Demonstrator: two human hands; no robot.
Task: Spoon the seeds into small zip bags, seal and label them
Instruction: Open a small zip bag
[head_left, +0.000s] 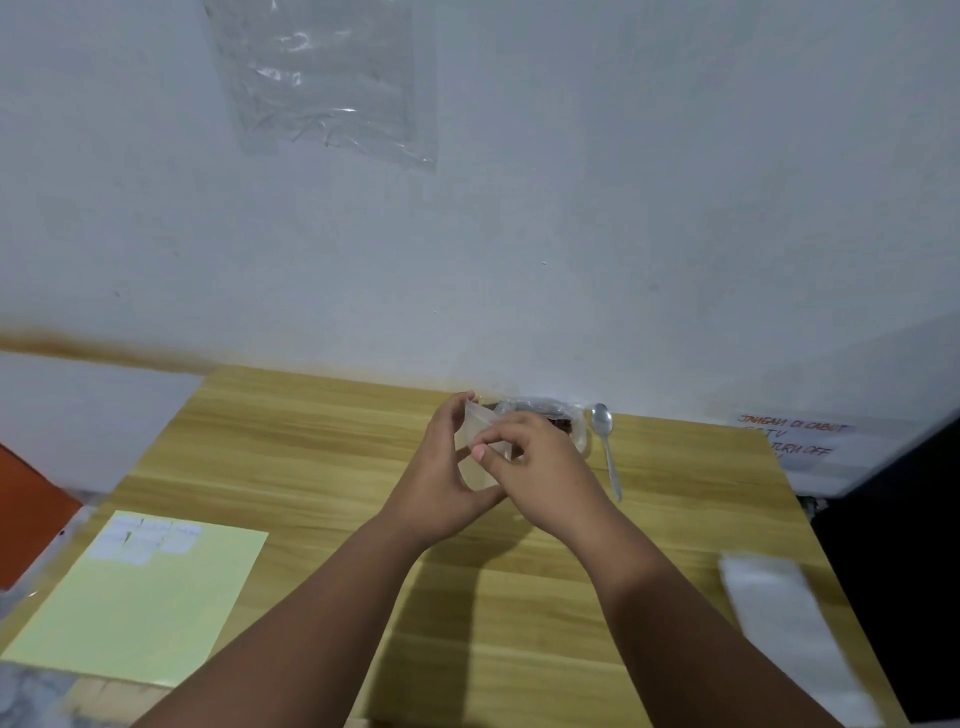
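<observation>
While the small clear plastic zip bag is pinched by the left hand and right hand over the far side of the pale wooden table, it is judged light, limp and slippery, best gripped by its mouth edges.

Left hand, right hand, pinching zip bag

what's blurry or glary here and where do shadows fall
Head view: blur smears the white packet at right; glare streaks the wall's plastic sheet; the arms' shadow falls on the table between them; the bag looks soft.
</observation>
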